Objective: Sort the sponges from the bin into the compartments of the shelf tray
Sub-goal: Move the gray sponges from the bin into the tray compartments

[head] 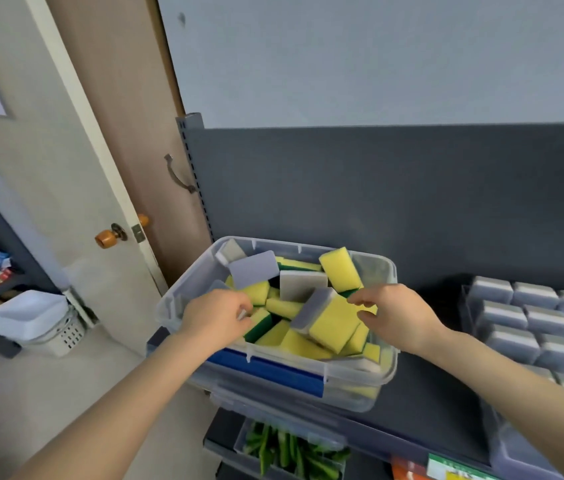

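Observation:
A clear plastic bin (386, 268) on the dark shelf holds several yellow-green sponges and grey sponges. My left hand (216, 318) reaches into the bin's left side, its fingers curled round a yellow-green sponge (260, 319). My right hand (394, 315) hovers over the bin's right side with thumb and fingers spread, just beside a large yellow sponge (334, 325) that leans on a grey sponge (311, 306). The clear shelf tray (465, 308) at the right holds rows of grey sponges (535, 320).
A door with an orange knob (105, 238) stands to the left. A white basket (48, 323) sits low on the left. Below the shelf, a clear box (287, 452) holds green items. The dark shelf back panel (377, 195) rises behind the bin.

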A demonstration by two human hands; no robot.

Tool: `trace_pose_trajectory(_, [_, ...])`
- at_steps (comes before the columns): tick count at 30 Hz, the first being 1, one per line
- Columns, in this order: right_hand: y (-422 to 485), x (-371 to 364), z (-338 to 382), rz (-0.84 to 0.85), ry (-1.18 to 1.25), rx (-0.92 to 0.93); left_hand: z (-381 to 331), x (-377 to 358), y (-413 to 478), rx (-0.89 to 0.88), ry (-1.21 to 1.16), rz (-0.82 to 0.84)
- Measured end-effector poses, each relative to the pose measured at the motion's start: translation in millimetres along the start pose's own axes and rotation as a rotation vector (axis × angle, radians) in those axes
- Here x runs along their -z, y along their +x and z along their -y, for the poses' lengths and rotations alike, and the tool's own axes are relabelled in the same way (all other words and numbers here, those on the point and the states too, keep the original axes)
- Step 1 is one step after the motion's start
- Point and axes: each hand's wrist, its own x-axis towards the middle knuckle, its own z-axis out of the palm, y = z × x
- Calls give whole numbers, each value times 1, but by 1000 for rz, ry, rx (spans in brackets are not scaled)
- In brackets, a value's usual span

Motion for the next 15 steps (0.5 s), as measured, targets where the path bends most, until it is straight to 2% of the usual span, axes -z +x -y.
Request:
trace_pose_trajectory(4, [34,-11,8,30,3,17,25,-2,25,44,-67,-6])
trace_pose_trajectory(10, [101,-30,12,29,14,28,51,-2,71,28,-18,5])
trace_pose_trajectory(15, [151,-53,17,125,-11,72,58,3,123,-1,-45,-42])
